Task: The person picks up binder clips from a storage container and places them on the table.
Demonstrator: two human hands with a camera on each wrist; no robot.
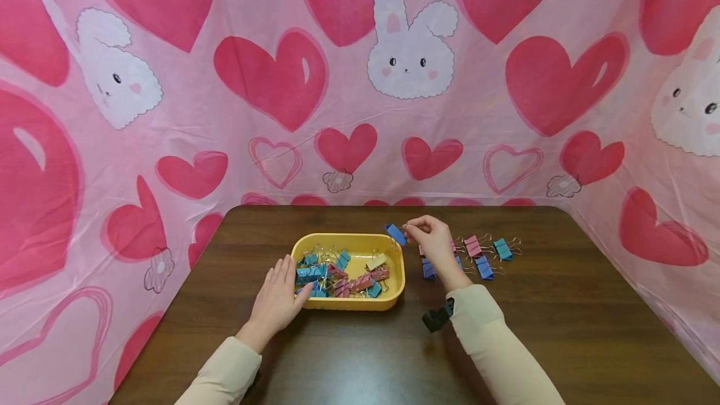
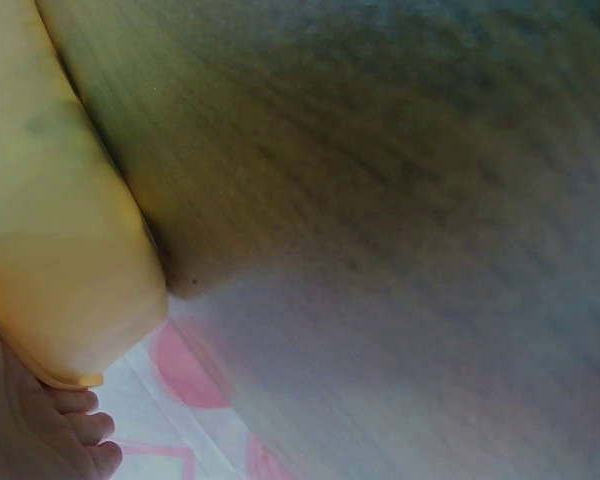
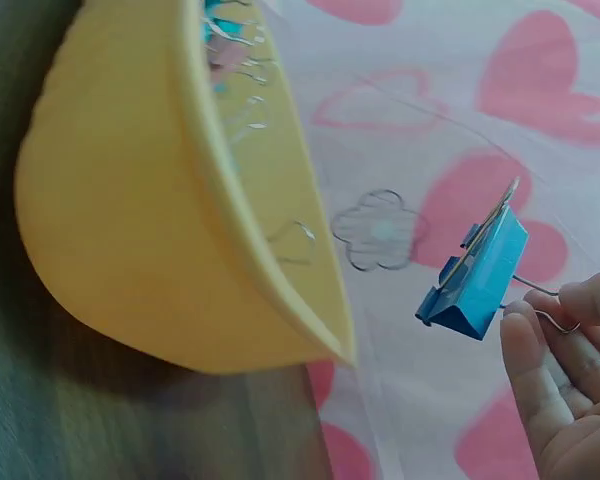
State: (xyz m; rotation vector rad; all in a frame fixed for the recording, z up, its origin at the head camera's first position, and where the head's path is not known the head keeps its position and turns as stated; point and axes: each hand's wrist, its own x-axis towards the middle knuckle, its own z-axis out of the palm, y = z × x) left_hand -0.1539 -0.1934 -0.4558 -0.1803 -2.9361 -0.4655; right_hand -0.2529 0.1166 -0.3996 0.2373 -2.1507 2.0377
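Note:
A blue binder clip [image 1: 395, 234] hangs from my right hand [image 1: 433, 241], which pinches one of its wire handles just past the right rim of a yellow basin [image 1: 347, 305]. The right wrist view shows the same blue clip [image 3: 480, 275] in the air, its wire handle between thumb and fingertips. My left hand [image 1: 277, 295] rests along the basin's left side with straight fingers. In the left wrist view, some fingertips [image 2: 80, 425] show against the basin's wall [image 2: 70, 240]. Inside the basin lie several binder clips in blue, teal, pink [image 1: 360, 282] and one yellow [image 1: 376, 261].
Right of the basin, several binder clips stand in two rows on the dark wooden table [image 1: 349, 355], among them a teal one [image 1: 503, 249], a pink one [image 1: 472, 246] and a blue one [image 1: 484, 267]. Part of the rows is behind my right hand. A pink heart-patterned cloth [image 1: 349, 111] hangs around the table.

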